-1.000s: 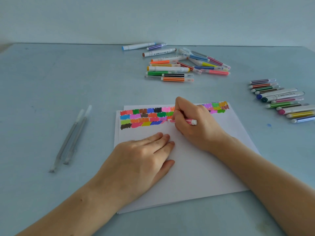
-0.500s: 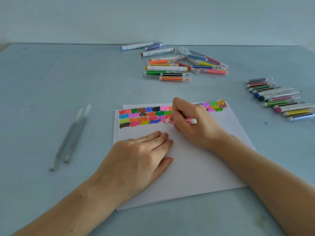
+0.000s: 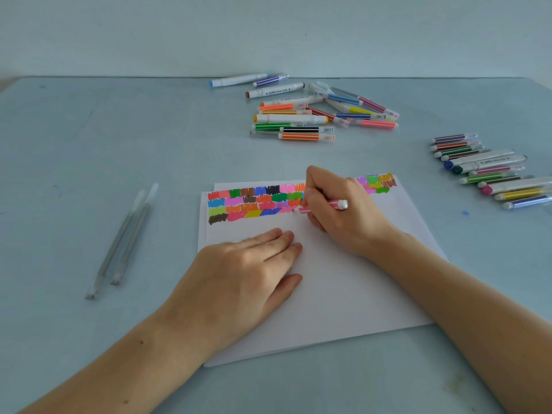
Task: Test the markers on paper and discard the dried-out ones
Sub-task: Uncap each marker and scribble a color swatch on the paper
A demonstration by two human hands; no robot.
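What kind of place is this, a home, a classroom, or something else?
Probably a home desk or craft table, though I cannot be sure. A plain pale blue table stands against a bare wall, with loose markers and white paper full of colour test patches. Nothing marks a classroom.

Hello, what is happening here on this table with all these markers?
A person is testing markers on a sheet of paper. The right hand grips a pink marker with its tip at the rows of coloured swatches, beside a pink patch. The left hand lies flat on the paper. One pile of markers lies at the far side, another group at the right, and two clear pens at the left.
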